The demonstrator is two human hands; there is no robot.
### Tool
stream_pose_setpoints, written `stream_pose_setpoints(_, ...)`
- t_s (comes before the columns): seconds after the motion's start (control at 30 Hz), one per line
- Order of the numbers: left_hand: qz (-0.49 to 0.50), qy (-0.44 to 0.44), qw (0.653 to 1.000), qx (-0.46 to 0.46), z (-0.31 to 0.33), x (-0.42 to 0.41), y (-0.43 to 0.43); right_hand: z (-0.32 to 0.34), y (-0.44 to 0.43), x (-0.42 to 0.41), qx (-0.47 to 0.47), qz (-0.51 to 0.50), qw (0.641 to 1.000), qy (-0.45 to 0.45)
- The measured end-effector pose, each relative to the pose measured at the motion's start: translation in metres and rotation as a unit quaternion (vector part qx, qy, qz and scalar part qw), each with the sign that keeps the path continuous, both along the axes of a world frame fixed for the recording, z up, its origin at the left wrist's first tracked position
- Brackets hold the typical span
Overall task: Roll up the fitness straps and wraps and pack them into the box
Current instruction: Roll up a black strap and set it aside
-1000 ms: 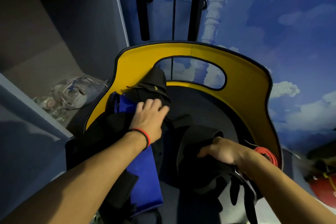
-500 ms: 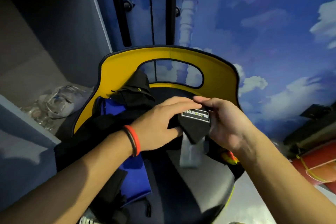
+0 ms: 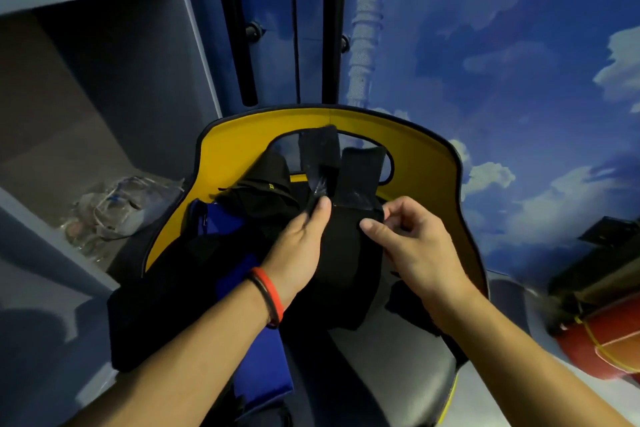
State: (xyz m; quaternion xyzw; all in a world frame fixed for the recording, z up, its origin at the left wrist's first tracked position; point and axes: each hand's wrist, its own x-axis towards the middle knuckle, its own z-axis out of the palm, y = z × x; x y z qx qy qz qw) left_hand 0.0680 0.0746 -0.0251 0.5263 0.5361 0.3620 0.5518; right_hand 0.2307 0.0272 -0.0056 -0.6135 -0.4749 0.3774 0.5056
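I hold a black wrap (image 3: 341,246) up over a yellow and black chair (image 3: 426,163). My left hand (image 3: 298,246) pinches the wrap's left edge between thumb and fingers. My right hand (image 3: 412,246) pinches its right edge with curled fingers. Two black flaps (image 3: 346,166) of the wrap stand up above my hands. More black wraps (image 3: 263,191) and a blue strap (image 3: 256,347) lie piled on the seat to the left. No box is in view.
A grey shelf unit (image 3: 86,97) stands at the left, with clear plastic packets (image 3: 121,208) on its lower shelf. A blue wall with painted clouds (image 3: 502,80) is behind the chair. A red object (image 3: 602,350) lies at the lower right.
Both hands have lifted the black wrap higher and spread it apart, so its two flaps now stand upright. The camera has tilted upward.
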Motion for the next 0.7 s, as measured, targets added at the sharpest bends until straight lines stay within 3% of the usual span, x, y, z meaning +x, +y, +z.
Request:
stream_pose_setpoints(0.1,0.059,-0.113,0.992,-0.026,0.002,0.002,0.011,0.001,0.008,0.001,-0.002,0.023,0.999,0.046)
stream_pose_setpoints(0.17,0.106,-0.16,0.981,-0.041,0.002,0.0,0.021,0.004,0.011,0.0,0.008,0.037,0.991,0.128)
stream_pose_setpoints(0.23,0.131,-0.141,0.981,-0.021,0.005,-0.006,0.03,0.009,0.015,0.002,0.024,0.033,0.968,0.249)
stream_pose_setpoints(0.3,0.134,-0.095,0.986,0.011,0.01,-0.01,0.03,0.012,0.02,0.005,0.027,0.004,0.955,0.295)
stream_pose_setpoints(0.43,0.074,-0.048,0.995,0.053,0.012,-0.007,0.019,0.007,0.027,-0.003,0.0,-0.01,0.964,0.266)
stream_pose_setpoints(0.57,0.066,0.046,0.985,0.153,0.009,-0.003,0.011,0.005,0.027,-0.012,-0.015,-0.009,0.981,0.193)
stream_pose_setpoints(0.7,0.056,0.035,0.984,0.164,0.008,-0.002,0.01,0.007,0.026,-0.018,0.04,0.006,0.992,0.116)
